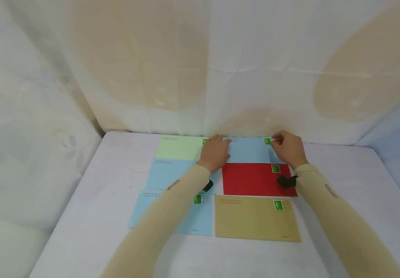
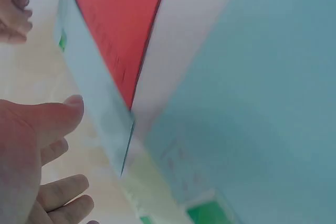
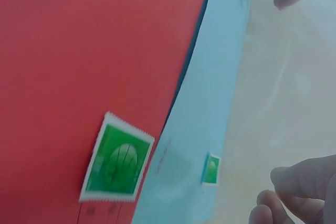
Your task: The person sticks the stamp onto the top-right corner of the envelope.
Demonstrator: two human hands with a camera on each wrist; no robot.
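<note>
Over the inner corners of the pale green envelope [image 1: 177, 148] and the back light blue envelope [image 1: 246, 151], my left hand [image 1: 215, 152] spreads its fingers. My right hand [image 1: 288, 147] is at the blue envelope's right end, beside its green postage stamp [image 1: 267, 141]. Its fingers are loosely curled, and nothing shows between thumb and fingertips in the right wrist view. Nearer me lies a red envelope [image 1: 250, 179] with its own stamp [image 3: 118, 161]. Left of it is another blue envelope [image 1: 172, 173], partly hidden by my left forearm; its stamp [image 2: 210, 213] shows in the left wrist view.
In the front row lie a third blue envelope [image 1: 194, 220], partly under my left sleeve, and a tan envelope [image 1: 255, 220], both stamped. A white cloth covers the table [image 1: 342, 173]. Patterned curtains [image 1: 262, 58] hang behind and at both sides.
</note>
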